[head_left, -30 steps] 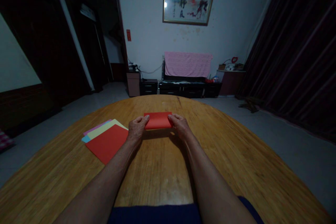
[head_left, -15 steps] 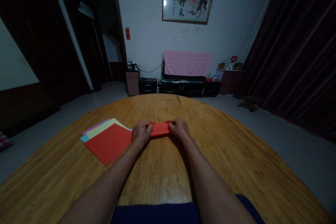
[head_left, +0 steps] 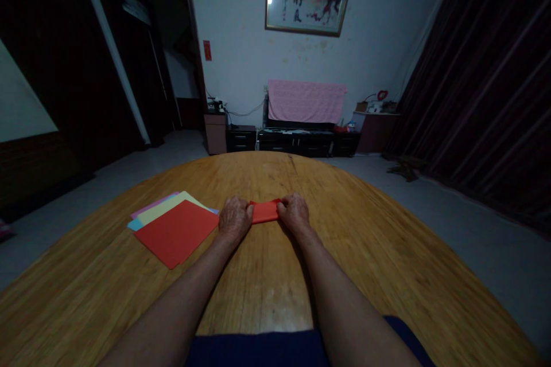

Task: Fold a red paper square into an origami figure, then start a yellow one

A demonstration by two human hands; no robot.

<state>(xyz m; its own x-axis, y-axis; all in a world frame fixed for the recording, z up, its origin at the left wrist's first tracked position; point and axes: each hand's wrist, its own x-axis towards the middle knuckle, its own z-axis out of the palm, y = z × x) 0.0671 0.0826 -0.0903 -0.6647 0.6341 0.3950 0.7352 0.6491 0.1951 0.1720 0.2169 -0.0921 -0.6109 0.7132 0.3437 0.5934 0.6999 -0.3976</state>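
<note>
Between my two hands, at the middle of the wooden table (head_left: 267, 281), is a folded piece of red paper (head_left: 265, 212). My left hand (head_left: 235, 218) grips its left end, with the thumb on top and the fingers curled. At the right end my right hand (head_left: 295, 212) pinches it the same way. The paper's near edge lies straight, and small raised corners show at its far side. Both its ends are hidden under my fingers. Just left of my left hand lies a fanned stack of coloured sheets, a red sheet (head_left: 176, 233) on top.
Beneath the red sheet, a yellow sheet (head_left: 166, 207), a blue sheet (head_left: 135, 223) and a purple sheet (head_left: 150, 206) stick out. Beyond the table's round far edge stand a low black cabinet (head_left: 279, 142) and something draped with a pink cloth (head_left: 306, 101). A dark curtain (head_left: 473, 86) hangs at right.
My left hand has shifted slightly right along the folded red paper, covering more of its left end. My right hand stays almost in place. The whole view has tilted a little.
</note>
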